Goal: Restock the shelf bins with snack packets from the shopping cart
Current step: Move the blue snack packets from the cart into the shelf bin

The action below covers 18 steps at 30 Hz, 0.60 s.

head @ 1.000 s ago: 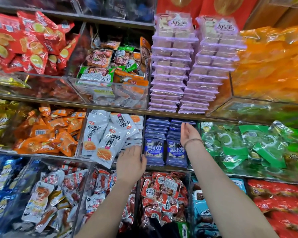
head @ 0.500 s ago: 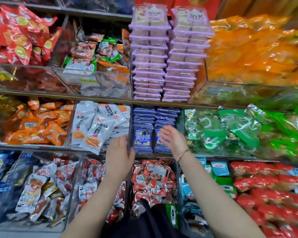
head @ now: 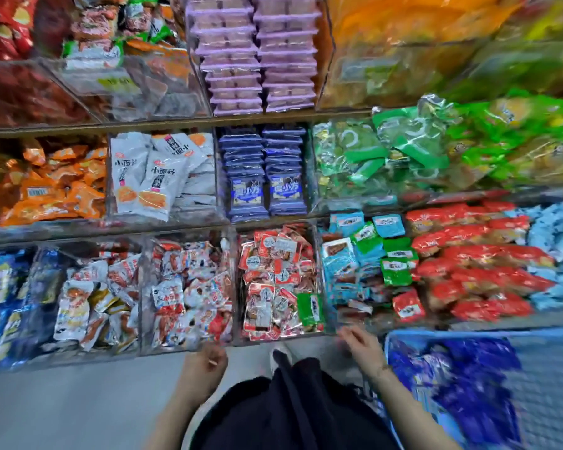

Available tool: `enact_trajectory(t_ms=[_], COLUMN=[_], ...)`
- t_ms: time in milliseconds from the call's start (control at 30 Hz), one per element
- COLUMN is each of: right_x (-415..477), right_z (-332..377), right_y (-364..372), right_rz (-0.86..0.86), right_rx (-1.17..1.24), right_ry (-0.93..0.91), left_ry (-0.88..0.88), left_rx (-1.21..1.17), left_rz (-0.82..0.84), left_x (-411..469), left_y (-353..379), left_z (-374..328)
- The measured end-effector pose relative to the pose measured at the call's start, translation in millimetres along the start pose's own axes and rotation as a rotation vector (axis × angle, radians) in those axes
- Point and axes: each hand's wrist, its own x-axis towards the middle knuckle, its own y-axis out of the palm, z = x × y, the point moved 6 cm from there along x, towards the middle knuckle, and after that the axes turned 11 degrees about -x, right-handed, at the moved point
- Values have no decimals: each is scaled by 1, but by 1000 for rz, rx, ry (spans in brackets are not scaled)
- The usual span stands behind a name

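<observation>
Both hands are empty: the left hand (head: 205, 368) loosely curled, the right hand (head: 361, 347) with fingers spread, each hanging low before the bottom shelf bins (head: 189, 347) over bare grey floor (head: 78, 404). At lower right, just beside the right wrist, the blue shopping cart (head: 546, 384) holds dark blue snack packets (head: 468, 384). Matching blue packets (head: 265, 177) printed 奥小方 fill the middle-row bin in two neat stacks. White packets (head: 155, 181) beside them read 小面筋.
</observation>
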Motion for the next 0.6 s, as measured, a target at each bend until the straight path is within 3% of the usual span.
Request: enact_trajectory(t_ms=[267,600], right_x=[-99,-173], right_z=[-186,-267], right_y=[-2,-27], right_rz=[-104,-180], right_rx=[169,231], right_ry=[482,548], left_ry=[-180,-336], left_rx=[-51,-113], left_rz=[196,269], left_x=[-60,-132], left_y=[36,91], left_z=[99,125])
